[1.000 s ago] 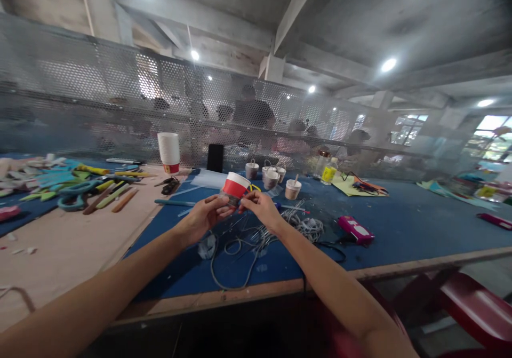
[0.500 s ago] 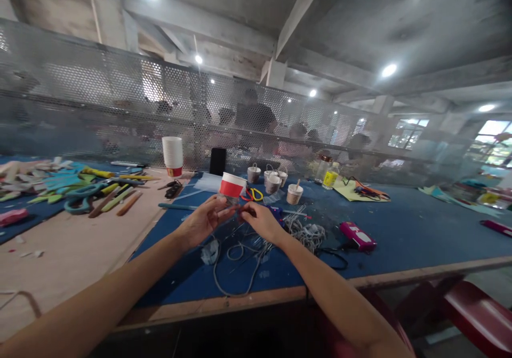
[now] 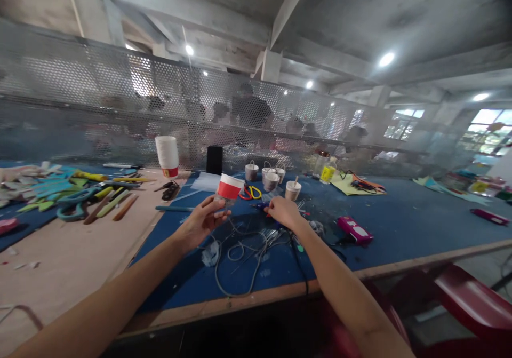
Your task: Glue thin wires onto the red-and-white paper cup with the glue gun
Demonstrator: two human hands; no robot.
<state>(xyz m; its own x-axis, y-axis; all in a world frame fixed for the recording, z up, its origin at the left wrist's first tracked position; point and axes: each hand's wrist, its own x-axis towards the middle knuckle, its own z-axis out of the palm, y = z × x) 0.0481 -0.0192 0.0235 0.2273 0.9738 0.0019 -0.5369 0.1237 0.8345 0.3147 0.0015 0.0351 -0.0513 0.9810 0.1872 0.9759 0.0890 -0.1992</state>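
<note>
My left hand (image 3: 204, 220) is closed around the lower part of a red and white paper cup (image 3: 230, 188), which it holds tilted above the blue mat. To the right, my right hand (image 3: 283, 211) reaches down over a blue tool (image 3: 262, 206), perhaps a glue gun; its fingers are bent together, and what they hold is too small to tell. Grey cord (image 3: 252, 288) lies in loops below both hands. Behind the right hand stand a small cup with a stick (image 3: 293, 190) and several grey cord-wrapped cups (image 3: 271, 181).
A stack of paper cups (image 3: 167, 155) and a black phone (image 3: 214, 159) stand near the perforated screen. Scissors (image 3: 74, 208) and pens lie at left. A magenta device (image 3: 354, 230) and a yellow-labelled bottle (image 3: 328, 171) are at right.
My right hand has left the cup's base and moved right, over the blue tool. My left hand still holds the cup. The whole view has shifted slightly.
</note>
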